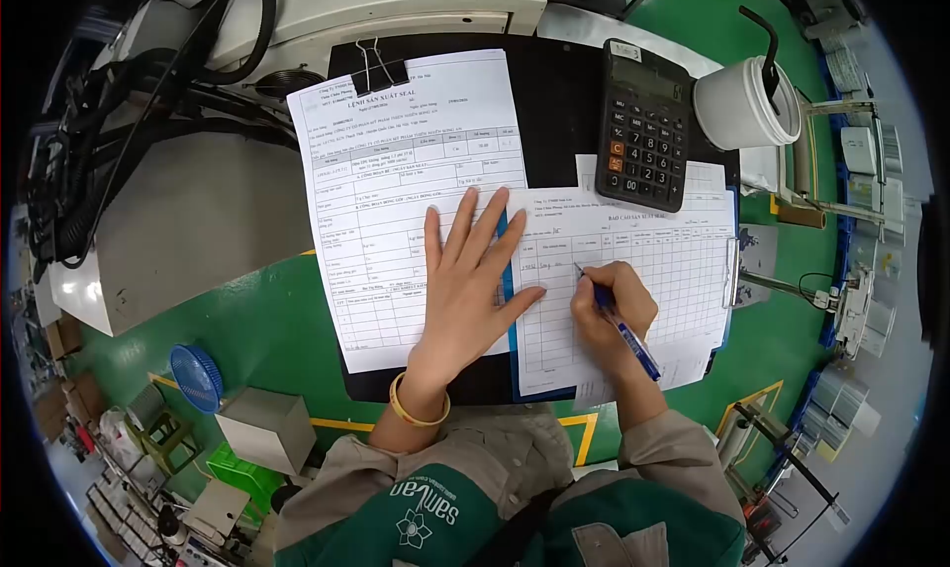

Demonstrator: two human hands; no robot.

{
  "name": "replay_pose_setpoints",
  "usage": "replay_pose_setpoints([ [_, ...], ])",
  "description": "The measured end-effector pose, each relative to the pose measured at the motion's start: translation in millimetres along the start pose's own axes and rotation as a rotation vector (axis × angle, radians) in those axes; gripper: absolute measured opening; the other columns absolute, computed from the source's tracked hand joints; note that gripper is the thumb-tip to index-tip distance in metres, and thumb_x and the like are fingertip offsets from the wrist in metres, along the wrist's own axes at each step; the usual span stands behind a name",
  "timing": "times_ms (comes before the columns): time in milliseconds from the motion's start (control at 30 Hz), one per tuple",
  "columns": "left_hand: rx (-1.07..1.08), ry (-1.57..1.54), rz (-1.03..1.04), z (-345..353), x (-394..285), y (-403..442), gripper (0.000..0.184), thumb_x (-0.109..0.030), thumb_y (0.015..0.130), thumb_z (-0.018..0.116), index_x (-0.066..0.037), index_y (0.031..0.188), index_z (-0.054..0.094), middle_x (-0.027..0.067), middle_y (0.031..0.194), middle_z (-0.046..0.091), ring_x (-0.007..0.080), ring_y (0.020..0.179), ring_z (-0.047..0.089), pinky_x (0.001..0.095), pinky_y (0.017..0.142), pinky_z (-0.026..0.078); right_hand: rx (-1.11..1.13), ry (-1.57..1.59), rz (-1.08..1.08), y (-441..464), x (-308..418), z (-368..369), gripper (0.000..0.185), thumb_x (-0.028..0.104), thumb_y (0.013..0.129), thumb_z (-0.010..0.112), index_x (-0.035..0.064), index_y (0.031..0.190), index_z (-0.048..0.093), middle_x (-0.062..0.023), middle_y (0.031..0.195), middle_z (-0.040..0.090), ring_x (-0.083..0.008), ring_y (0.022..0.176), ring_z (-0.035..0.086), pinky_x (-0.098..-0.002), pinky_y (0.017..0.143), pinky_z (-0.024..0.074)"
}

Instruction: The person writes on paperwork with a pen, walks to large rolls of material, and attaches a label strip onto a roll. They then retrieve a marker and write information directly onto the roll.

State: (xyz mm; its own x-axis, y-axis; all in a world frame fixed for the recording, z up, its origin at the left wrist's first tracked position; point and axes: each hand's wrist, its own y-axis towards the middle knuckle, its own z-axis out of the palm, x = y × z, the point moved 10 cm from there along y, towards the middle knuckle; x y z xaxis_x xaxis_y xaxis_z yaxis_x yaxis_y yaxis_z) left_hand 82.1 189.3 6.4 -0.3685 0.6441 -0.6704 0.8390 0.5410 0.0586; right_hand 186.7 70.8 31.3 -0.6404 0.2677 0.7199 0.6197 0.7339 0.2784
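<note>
My left hand [472, 280] lies flat with its fingers spread on a printed form [371, 221], and a yellow bangle [418, 409] circles that wrist. A black binder clip [380, 75] grips the form's top edge. In my right hand [616, 315] is a blue pen [633, 343], its tip touching a ruled table sheet [554, 320] near the handwriting in its first row. Other sheets show beneath that one, on a blue-edged clipboard [514, 364]. A black calculator [643, 127] rests over the upper part of the papers.
A white tub [747, 102] with a black bent handle stands right of the calculator. Machinery with black cables [188, 72] is at the upper left. On the green floor [366, 478] are a blue basket [197, 377] and a green stool [242, 478].
</note>
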Motion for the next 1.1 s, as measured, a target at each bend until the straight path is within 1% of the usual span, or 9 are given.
replay_pose_setpoints([
  [267, 0.0, -0.006, 0.0, -0.5, -0.3, -0.1, 0.076, -0.033, 0.07, 0.079, -0.01, 0.136, 0.05, 0.0089, 0.15, 0.036, 0.0319, 0.143, 0.021, 0.0538, 0.115, 0.002, -0.028, -0.018, -0.015, 0.5, 2.5, -1.9, 0.012, -0.004, 0.072, 0.066, 0.0012, 0.08, 0.059, -0.0094, 0.067, 0.058, -0.018, 0.053, 0.057, -0.0264, 0.049, 0.0454],
  [467, 0.007, -0.001, -0.004, 0.2, 0.3, -0.3, 0.076, -0.033, 0.07, 0.078, -0.01, 0.137, 0.05, 0.0088, 0.15, 0.035, 0.0316, 0.143, 0.021, 0.0536, 0.115, 0.001, -0.026, -0.019, 0.015, -0.8, -0.3, -2.0, 0.011, -0.003, 0.072, 0.066, 0.0007, 0.08, 0.059, -0.0097, 0.067, 0.058, -0.0182, 0.052, 0.057, -0.0266, 0.049, 0.0455],
  [567, 0.01, 0.0, 0.023, 0.7, -1.2, -0.7, 0.073, -0.033, 0.073, 0.075, -0.006, 0.135, 0.049, 0.0115, 0.15, 0.033, 0.0336, 0.142, 0.02, 0.0568, 0.114, 0.003, -0.04, -0.008, 0.054, -2.1, -5.0, -2.4, 0.01, -0.003, 0.073, 0.066, 0.0007, 0.08, 0.059, -0.0097, 0.067, 0.058, -0.0181, 0.053, 0.057, -0.0267, 0.049, 0.0457],
  [667, 0.002, 0.001, 0.001, 0.3, 0.5, -0.4, 0.076, -0.035, 0.07, 0.078, -0.01, 0.137, 0.05, 0.009, 0.15, 0.035, 0.0319, 0.143, 0.021, 0.0537, 0.115, 0.002, -0.028, -0.026, 0.018, -0.7, -0.7, -2.7, 0.01, -0.003, 0.073, 0.066, 0.0009, 0.08, 0.059, -0.0096, 0.068, 0.058, -0.018, 0.053, 0.057, -0.0268, 0.049, 0.0456],
  [767, 0.0, 0.002, 0.0, 0.2, 0.3, -0.9, 0.076, -0.035, 0.07, 0.078, -0.01, 0.136, 0.05, 0.0092, 0.15, 0.035, 0.0321, 0.143, 0.021, 0.0537, 0.115, 0.002, -0.039, -0.02, 0.021, -1.0, -2.8, -2.6, 0.01, -0.003, 0.073, 0.066, 0.001, 0.079, 0.059, -0.0096, 0.068, 0.058, -0.0183, 0.053, 0.057, -0.027, 0.049, 0.0455],
  [867, 0.004, 0.006, 0.028, -0.2, -1.7, -0.3, 0.071, -0.034, 0.074, 0.075, -0.005, 0.134, 0.05, 0.0119, 0.15, 0.033, 0.0345, 0.142, 0.021, 0.058, 0.114, 0.004, -0.037, -0.031, 0.051, 0.1, -1.8, -3.0, 0.01, -0.003, 0.073, 0.066, 0.0009, 0.079, 0.059, -0.0098, 0.067, 0.058, -0.0187, 0.053, 0.057, -0.0271, 0.049, 0.0454],
  [967, -0.006, -0.003, -0.001, -0.6, -0.3, 0.0, 0.076, -0.034, 0.069, 0.079, -0.009, 0.136, 0.051, 0.0092, 0.15, 0.035, 0.0321, 0.142, 0.022, 0.0538, 0.115, 0.003, -0.03, -0.016, 0.03, -1.3, -2.6, -2.8, 0.01, -0.003, 0.073, 0.066, 0.0007, 0.079, 0.059, -0.0097, 0.067, 0.058, -0.0185, 0.053, 0.057, -0.0272, 0.049, 0.0452],
  [1100, -0.007, -0.015, -0.002, -0.8, -0.1, -0.4, 0.076, -0.032, 0.069, 0.079, -0.009, 0.136, 0.051, 0.0091, 0.15, 0.036, 0.0322, 0.142, 0.022, 0.0542, 0.115, 0.003, -0.056, -0.041, 0.028, -1.3, -1.5, -4.6, 0.011, -0.004, 0.072, 0.066, 0.0008, 0.079, 0.058, -0.0097, 0.067, 0.057, -0.0187, 0.053, 0.056, -0.0272, 0.049, 0.045],
])
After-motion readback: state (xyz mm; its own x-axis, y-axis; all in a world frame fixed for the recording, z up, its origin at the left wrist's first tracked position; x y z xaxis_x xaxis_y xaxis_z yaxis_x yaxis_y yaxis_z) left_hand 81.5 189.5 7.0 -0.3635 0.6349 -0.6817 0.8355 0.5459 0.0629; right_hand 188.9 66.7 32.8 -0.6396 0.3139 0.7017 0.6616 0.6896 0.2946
